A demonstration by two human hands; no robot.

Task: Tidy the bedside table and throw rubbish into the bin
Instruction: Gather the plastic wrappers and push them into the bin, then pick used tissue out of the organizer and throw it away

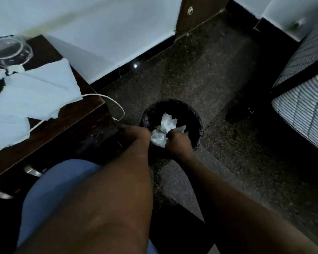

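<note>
White wall (99, 24), black skirting (154, 51), dark speckled floor (209, 79), striped bedding (301, 114) right

We see the bin (195, 114) on the floor (209, 79), right of the surface (77, 123) and left of the bed (305, 114). Rubbish (166, 123) lies in it, our left hand (136, 133) and right hand (177, 143) over its near rim. On the surface lie papers (35, 94), a cable (92, 94) across them, a glass bowl (9, 50) behind.
</note>
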